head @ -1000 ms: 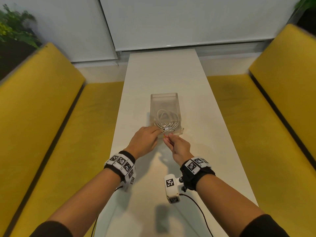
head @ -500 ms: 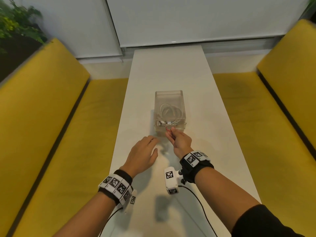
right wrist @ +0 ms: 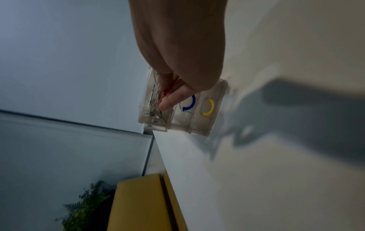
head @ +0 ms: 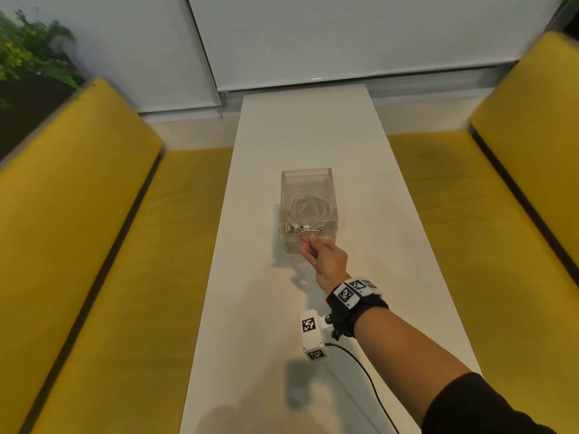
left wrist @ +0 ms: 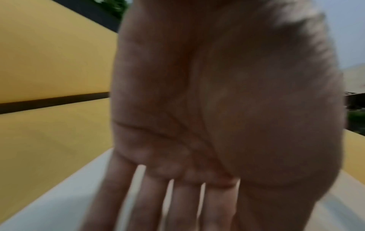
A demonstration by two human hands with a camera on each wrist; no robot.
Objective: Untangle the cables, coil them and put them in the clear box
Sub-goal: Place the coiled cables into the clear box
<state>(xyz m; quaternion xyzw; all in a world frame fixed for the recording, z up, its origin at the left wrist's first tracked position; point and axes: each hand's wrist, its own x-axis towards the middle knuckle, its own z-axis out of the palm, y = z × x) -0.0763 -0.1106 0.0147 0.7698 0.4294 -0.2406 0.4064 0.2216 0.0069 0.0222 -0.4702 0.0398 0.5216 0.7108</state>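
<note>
A clear box [head: 308, 173] stands mid-table with white coiled cables [head: 308, 206] in its top compartment. My right hand [head: 305, 242] reaches to the box's near face and pinches a small red handle [head: 301, 239] there. In the right wrist view the right hand [right wrist: 164, 96] has thumb and fingers closed on that red handle [right wrist: 165, 93] of the box [right wrist: 197, 125], beside a blue handle [right wrist: 190, 104] and a yellow handle [right wrist: 210, 107]. My left hand [left wrist: 187, 195] shows only in the left wrist view, palm flat, fingers straight and spread, holding nothing.
The long white table [head: 307, 126] runs away from me between two yellow benches [head: 94, 245] [head: 485, 214]. A plant [head: 28, 57] stands at the far left. A black cable [head: 360, 368] hangs from my right wrist camera over the near table.
My left hand has drawn back from the box and left the head view. My right hand has stayed at the box's near face, pinching there.
</note>
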